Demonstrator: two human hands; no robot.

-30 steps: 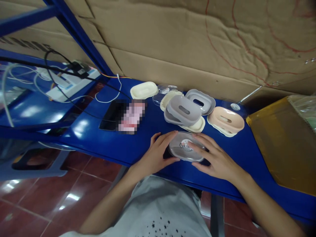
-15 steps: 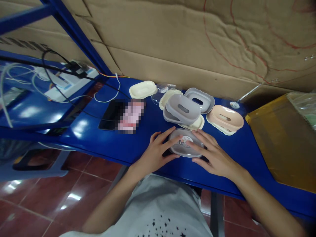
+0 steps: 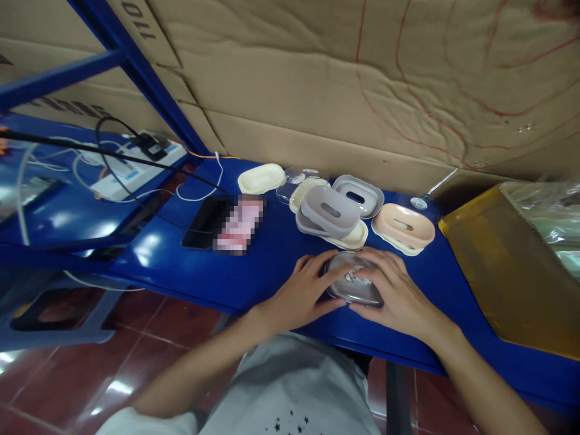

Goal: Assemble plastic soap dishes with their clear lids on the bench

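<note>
The box is a low oval with rounded ends, grey, covered by a clear, shiny lid that catches pale streaks of light. A round white sticker sits near the middle of the lid, its print partly covered by fingers and too small to read. The box is at the near part of the blue table, in front of the grey dishes and well apart from the phone.

The left hand is clasped on the box's left end, thumb along the near rim, index finger reaching over the lid. The right hand is clasped on the right end, its fingers spread across the lid and sticker, thumb at the near rim. The two thumb tips are just beside each other. Whether the box's underside touches the table cannot be told.
</note>
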